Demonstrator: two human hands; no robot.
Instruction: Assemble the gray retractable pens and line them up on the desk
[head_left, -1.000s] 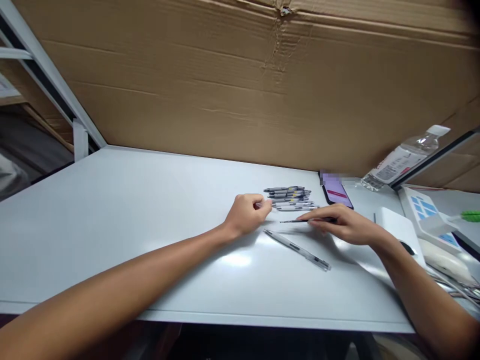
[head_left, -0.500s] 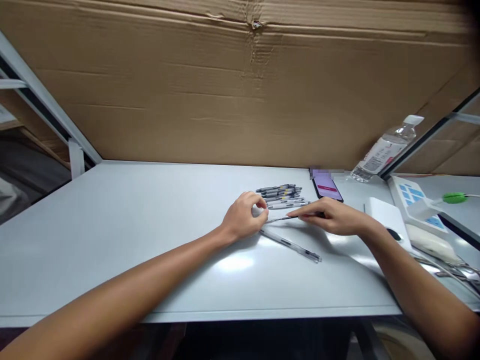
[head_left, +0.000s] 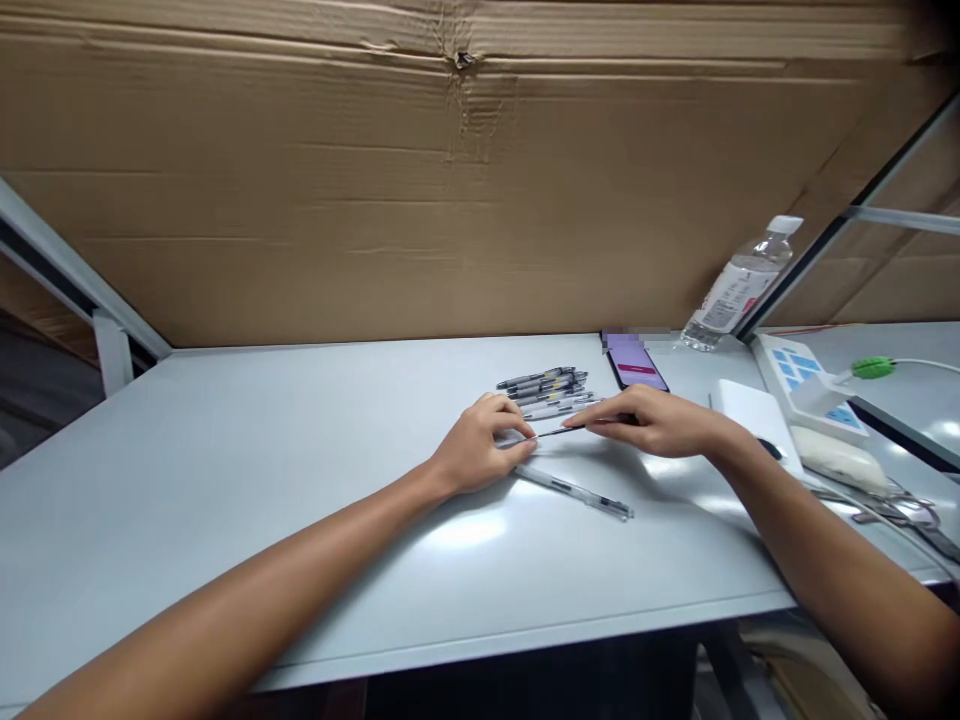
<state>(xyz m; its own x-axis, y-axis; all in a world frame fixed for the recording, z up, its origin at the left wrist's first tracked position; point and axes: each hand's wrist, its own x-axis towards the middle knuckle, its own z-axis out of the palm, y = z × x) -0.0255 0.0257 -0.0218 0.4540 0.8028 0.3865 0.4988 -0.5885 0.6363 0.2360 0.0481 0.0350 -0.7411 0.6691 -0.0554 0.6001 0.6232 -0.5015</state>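
Roughly at the middle of the pale grey table (head_left: 225, 480), the two hands meet over a thin dark refill (head_left: 559, 431). The right hand (head_left: 660, 422) lies low on the table top with its thumb and fingers closed together on the right part of the refill, which runs nearly level toward the left. The left hand (head_left: 484, 445) sits just left of it, fingers curled and drawn together, thumb tip at the refill's left end; whether it truly grips that tip cannot be told.

Just near of both hands, a clear pen barrel (head_left: 574, 492) lies flat on the table, slanting from the left hand toward the near right, apart from the refill. Just beyond the hands is a small pile of pens (head_left: 544, 388), lying side by side. To the right of the pile lies a phone (head_left: 636, 365) with its screen lit, and farther right a plastic bottle (head_left: 739, 285) leans against the cardboard wall (head_left: 375, 200) at the table's far edge. A white box (head_left: 750, 410) sits beside the right wrist.
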